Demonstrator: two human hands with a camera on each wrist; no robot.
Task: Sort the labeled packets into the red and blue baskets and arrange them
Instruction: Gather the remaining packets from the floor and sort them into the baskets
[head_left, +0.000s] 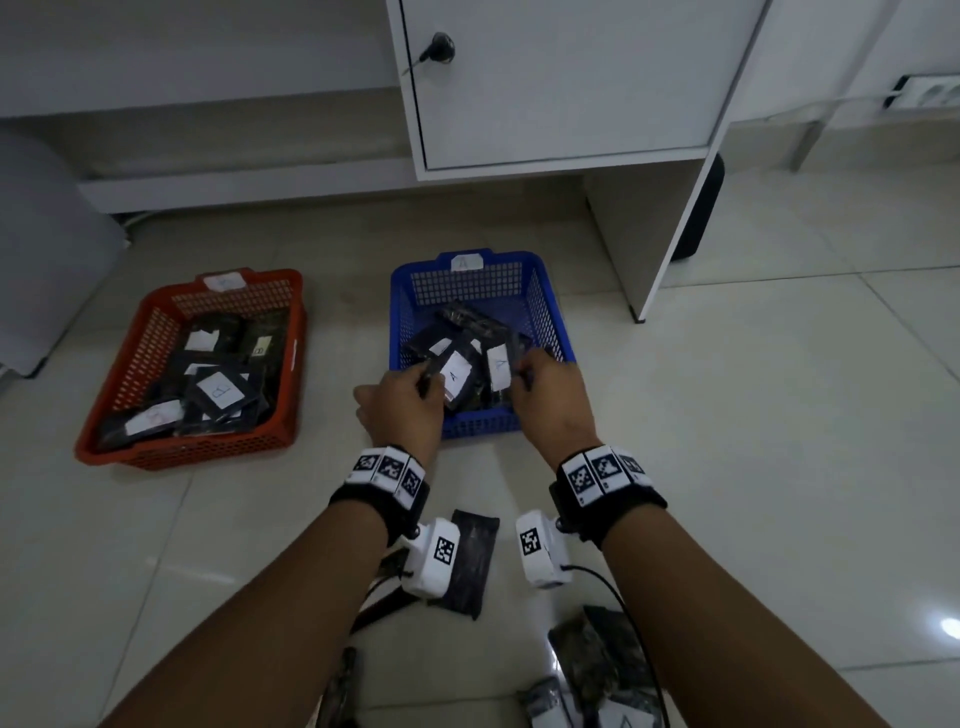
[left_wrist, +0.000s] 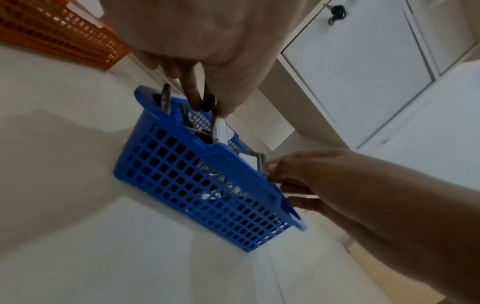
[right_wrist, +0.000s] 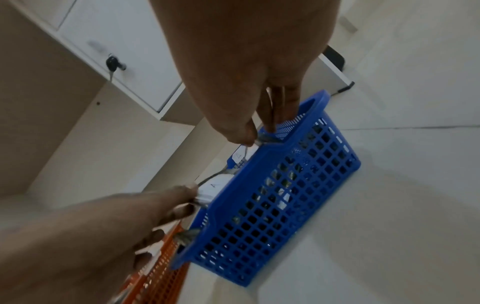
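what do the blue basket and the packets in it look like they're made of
Blue basket: looks like moulded plastic, with rigid grid walls and a faint sheen. Packets: probably thin glossy plastic film, dark and crinkled, each with a white label that looks like paper.

Pale tiled floor (head_left: 753, 415), white cabinet (head_left: 561, 83)

Blue basket (head_left: 550, 317) perforated plastic; floor (head_left: 753, 415) glossy tile.

I am seeing black wristbands (head_left: 382, 499) carrying white marker tiles behind the fingers, white camera boxes (head_left: 434, 558) hanging below, a black cable (head_left: 610, 590) trailing.
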